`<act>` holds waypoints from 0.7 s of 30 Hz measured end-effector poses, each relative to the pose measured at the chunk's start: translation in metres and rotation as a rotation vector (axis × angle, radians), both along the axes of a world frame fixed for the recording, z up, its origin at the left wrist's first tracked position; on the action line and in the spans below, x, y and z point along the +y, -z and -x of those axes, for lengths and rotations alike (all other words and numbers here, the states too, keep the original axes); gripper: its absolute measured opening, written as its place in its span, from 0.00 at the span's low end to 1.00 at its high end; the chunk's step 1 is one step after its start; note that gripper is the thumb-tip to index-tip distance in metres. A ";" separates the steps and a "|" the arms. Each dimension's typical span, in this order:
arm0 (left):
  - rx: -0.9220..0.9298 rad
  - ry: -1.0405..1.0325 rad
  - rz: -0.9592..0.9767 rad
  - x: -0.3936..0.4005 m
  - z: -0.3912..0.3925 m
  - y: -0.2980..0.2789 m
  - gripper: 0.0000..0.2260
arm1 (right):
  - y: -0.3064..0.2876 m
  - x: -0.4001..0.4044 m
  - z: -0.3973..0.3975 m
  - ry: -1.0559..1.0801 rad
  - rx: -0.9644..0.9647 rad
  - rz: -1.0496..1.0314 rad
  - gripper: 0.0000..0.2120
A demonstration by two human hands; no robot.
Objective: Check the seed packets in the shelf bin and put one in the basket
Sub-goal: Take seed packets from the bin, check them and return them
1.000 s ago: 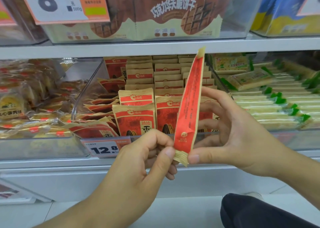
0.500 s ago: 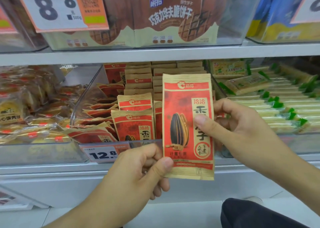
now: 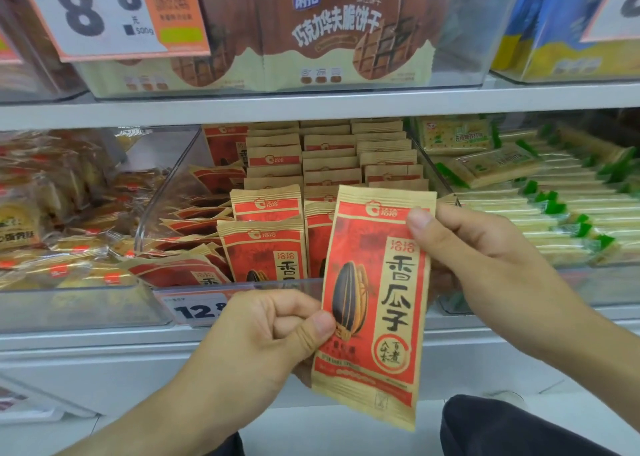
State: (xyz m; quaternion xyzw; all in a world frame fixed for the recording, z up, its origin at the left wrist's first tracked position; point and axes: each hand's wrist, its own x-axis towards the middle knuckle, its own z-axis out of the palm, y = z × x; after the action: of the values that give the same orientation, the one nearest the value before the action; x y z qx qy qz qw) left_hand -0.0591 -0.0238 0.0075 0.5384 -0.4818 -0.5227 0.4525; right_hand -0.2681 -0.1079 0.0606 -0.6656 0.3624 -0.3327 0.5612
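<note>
A red and tan seed packet (image 3: 374,303) with a black sunflower seed printed on it faces me, held in front of the shelf. My left hand (image 3: 263,334) pinches its lower left edge with thumb and fingers. My right hand (image 3: 485,258) grips its upper right corner, thumb on the front. Behind it, the clear shelf bin (image 3: 162,192) holds several more seed packets (image 3: 266,248), standing in rows in the middle and lying loose at the left. No basket is in view.
A price tag reading 12.8 (image 3: 197,308) sits on the bin's front. Green-ended snack bars (image 3: 554,213) fill the bin to the right, gold-wrapped cakes (image 3: 52,213) the one to the left. Above, a brown wafer box (image 3: 311,30) sits on the upper shelf. A dark trouser knee (image 3: 512,428) shows at bottom right.
The packet was edge-on a second ago; both hands turned it so its printed front faces me, then brought it lower and closer, slightly tilted.
</note>
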 end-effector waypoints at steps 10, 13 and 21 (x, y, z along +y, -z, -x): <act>-0.133 -0.035 0.106 0.011 0.032 0.004 0.29 | 0.002 0.017 -0.007 -0.079 0.091 0.154 0.15; -0.065 -0.046 0.095 0.014 0.042 0.000 0.26 | 0.008 0.016 -0.008 -0.104 0.058 0.132 0.17; -0.008 -0.070 0.088 0.015 0.041 -0.001 0.34 | 0.021 0.024 -0.017 -0.104 -0.019 0.078 0.18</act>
State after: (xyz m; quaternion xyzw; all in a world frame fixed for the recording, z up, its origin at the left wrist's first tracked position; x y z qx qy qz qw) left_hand -0.1003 -0.0086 0.0085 0.5366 -0.4870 -0.4828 0.4916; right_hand -0.2509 -0.0838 0.0396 -0.7017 0.3089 -0.3232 0.5547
